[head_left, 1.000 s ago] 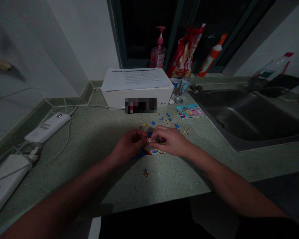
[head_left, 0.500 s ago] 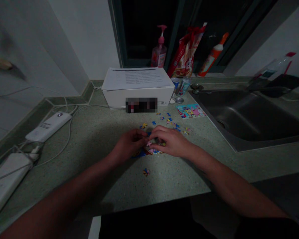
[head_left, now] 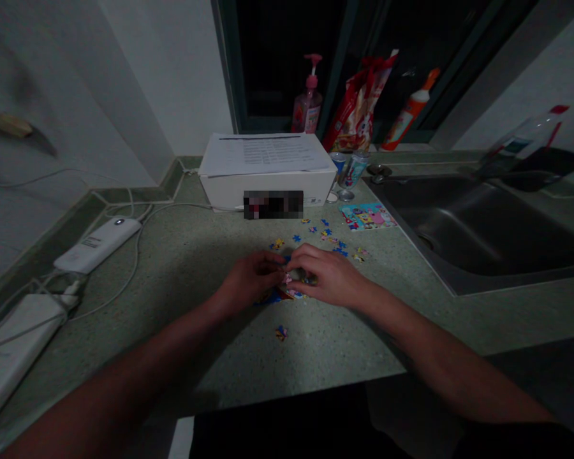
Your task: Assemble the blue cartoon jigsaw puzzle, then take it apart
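Observation:
My left hand (head_left: 250, 280) and my right hand (head_left: 328, 277) meet over a partly assembled jigsaw puzzle (head_left: 273, 296), hiding most of it. A pink-toned jigsaw piece (head_left: 286, 278) lies at the fingertips of both hands. My right fingers pinch around it, though how each hand grips is hard to see. Several small loose jigsaw pieces (head_left: 326, 234) are scattered just beyond my hands. A single piece (head_left: 280, 333) lies nearer me. A colourful picture card (head_left: 367, 217) rests beyond them.
A white box (head_left: 268, 194) topped with printed paper stands at the back. Behind it are a pink pump bottle (head_left: 307, 105) and a red snack bag (head_left: 358, 105). Two drink cans (head_left: 347, 169) stand nearby. A steel sink (head_left: 478, 233) lies right; white power banks (head_left: 97, 245) and cables lie left.
My hands stay over the puzzle with only small finger shifts. The pink piece sits slightly lower between them.

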`<state>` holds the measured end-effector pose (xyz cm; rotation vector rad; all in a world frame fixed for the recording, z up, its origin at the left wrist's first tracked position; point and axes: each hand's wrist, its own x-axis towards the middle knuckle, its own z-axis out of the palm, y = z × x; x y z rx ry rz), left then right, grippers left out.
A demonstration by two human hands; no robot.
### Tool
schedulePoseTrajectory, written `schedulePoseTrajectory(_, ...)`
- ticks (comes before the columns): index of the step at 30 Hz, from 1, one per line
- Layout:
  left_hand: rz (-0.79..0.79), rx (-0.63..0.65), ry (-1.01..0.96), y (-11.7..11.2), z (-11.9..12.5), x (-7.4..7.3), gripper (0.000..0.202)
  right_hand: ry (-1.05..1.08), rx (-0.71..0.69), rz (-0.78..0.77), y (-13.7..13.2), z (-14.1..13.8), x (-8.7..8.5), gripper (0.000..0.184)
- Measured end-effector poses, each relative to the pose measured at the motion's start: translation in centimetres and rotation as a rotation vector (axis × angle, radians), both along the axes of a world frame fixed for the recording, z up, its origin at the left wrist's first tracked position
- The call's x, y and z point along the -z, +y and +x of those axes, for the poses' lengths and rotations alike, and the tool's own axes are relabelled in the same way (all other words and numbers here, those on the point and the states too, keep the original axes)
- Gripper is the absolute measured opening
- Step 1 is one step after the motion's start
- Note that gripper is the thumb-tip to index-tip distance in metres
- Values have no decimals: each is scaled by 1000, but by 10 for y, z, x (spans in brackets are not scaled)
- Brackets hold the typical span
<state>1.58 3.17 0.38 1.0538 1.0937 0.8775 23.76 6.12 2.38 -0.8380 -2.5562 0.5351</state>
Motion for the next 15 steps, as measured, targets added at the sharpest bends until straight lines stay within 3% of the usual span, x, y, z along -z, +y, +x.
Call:
schedulePoseTrajectory(7, 16, -7, 42, 2, -4, 6, 27, 16, -16, 28, -3, 1, -3, 16)
schedulePoseTrajectory(15, 17, 11, 163, 0, -2, -2, 27, -20, -6, 61, -4, -1, -3, 13)
